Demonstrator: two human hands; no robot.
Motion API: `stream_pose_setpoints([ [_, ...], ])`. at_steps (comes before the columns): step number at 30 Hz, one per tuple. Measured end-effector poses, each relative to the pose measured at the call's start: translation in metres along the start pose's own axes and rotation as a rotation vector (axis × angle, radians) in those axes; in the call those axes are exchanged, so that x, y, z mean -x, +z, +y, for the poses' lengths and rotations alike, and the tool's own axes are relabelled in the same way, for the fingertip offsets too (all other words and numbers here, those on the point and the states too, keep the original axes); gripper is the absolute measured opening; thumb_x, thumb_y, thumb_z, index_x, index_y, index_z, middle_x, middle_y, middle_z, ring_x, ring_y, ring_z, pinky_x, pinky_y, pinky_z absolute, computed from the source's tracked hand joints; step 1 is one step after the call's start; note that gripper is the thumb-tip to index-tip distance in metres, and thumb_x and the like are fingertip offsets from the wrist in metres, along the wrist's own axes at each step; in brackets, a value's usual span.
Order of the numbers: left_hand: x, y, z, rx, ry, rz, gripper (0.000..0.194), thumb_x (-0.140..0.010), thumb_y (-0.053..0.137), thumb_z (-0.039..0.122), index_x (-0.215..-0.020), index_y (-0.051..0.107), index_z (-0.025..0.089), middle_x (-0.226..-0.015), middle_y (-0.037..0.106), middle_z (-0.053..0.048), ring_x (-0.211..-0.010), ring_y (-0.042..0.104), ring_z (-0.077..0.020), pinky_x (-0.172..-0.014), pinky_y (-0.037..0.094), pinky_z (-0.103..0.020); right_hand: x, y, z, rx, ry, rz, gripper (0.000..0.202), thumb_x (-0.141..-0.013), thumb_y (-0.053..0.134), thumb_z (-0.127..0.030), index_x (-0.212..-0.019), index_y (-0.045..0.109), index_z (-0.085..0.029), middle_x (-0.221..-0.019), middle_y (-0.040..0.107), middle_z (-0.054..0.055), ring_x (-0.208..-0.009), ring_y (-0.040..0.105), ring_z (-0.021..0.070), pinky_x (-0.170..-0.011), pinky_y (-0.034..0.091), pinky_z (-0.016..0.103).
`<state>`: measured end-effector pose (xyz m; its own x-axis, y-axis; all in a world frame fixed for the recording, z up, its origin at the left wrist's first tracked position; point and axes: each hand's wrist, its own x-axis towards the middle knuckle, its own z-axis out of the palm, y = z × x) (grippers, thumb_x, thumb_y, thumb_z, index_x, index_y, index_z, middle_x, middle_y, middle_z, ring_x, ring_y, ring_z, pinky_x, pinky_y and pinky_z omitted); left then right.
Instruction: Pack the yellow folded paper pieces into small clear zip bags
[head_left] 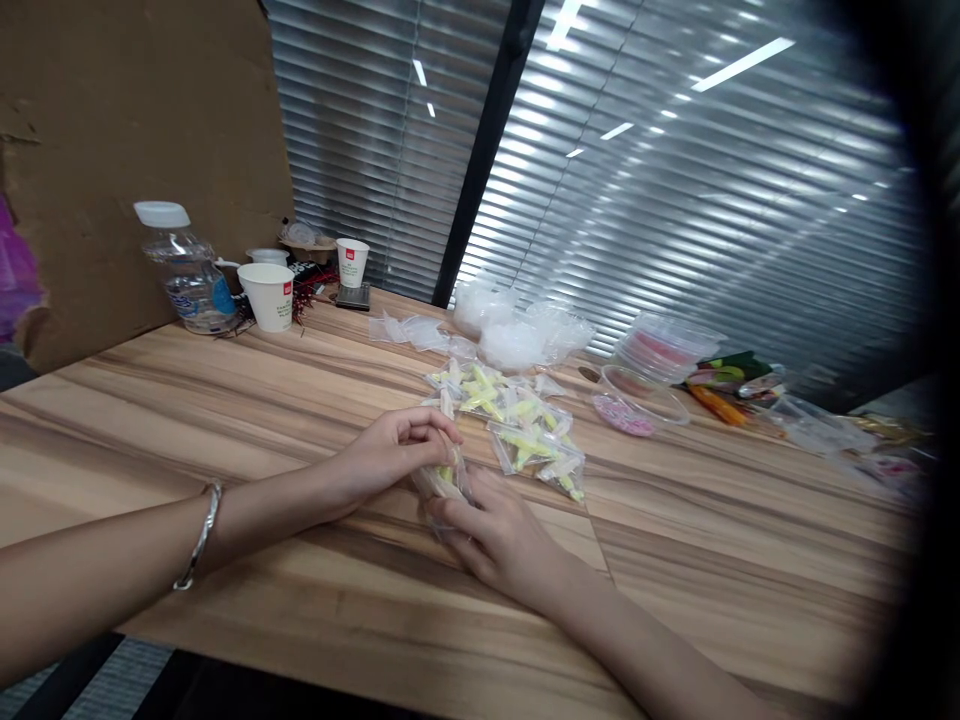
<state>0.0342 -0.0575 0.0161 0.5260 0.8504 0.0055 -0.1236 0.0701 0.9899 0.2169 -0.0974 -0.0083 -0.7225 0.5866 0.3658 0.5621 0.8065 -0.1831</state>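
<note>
Between my two hands is a small clear plastic bag [442, 482] with yellow and whitish pieces inside. My left hand [394, 450] pinches the upper part of the bag, its fingers curled together. Lower down on the right side, my right hand [499, 530] grips the same bag between thumb and fingers. Just beyond them lies a pile of clear bags with yellow pieces [525, 415], flat on the wooden table [300, 580]. What exactly the pieces are is too small to tell.
Behind the pile are crumpled clear plastic bags [517, 335]. To the right stand stacked clear tubs [664, 345] and an open tub with pink bits [626, 412]. At the back left are a large plastic bottle [191, 275], a paper cup [268, 295] and another paper cup [352, 262].
</note>
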Motion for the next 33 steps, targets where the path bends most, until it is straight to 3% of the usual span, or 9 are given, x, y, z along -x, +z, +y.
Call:
stream_pose_setpoints([
  [13,0.0021,0.0039,0.0007,0.075,0.022,0.018,0.015,-0.072,0.052,0.010,-0.084,0.050,0.019,-0.063,0.058,0.004,-0.058,0.053,-0.0093,-0.054,0.036,-0.018,-0.0024,0.0031,-0.0039,0.126,-0.088,0.060,0.017,-0.089,0.042,-0.019,-0.082,0.058,-0.019,-0.079,0.053,0.006,-0.072,0.043,0.0157,-0.063,0.033,0.027],
  [21,0.0043,0.0067,0.0001,0.091,0.043,0.050,0.012,-0.070,0.052,0.011,-0.078,0.049,0.018,-0.060,0.048,0.006,-0.052,0.045,-0.0066,-0.049,0.031,-0.016,-0.0049,0.0025,-0.0085,0.135,-0.122,0.079,0.016,-0.089,0.043,-0.019,-0.077,0.054,-0.018,-0.075,0.049,0.003,-0.067,0.040,0.0137,-0.059,0.031,0.025],
  [33,0.0010,0.0021,-0.0060,0.180,-0.085,0.099,0.011,-0.064,0.050,0.012,-0.073,0.049,0.017,-0.056,0.041,0.005,-0.049,0.033,-0.0073,-0.045,0.023,-0.019,-0.0050,0.0059,-0.0088,0.121,-0.119,0.038,0.014,-0.088,0.044,-0.017,-0.086,0.057,-0.020,-0.082,0.051,0.004,-0.073,0.043,0.0149,-0.062,0.032,0.026],
])
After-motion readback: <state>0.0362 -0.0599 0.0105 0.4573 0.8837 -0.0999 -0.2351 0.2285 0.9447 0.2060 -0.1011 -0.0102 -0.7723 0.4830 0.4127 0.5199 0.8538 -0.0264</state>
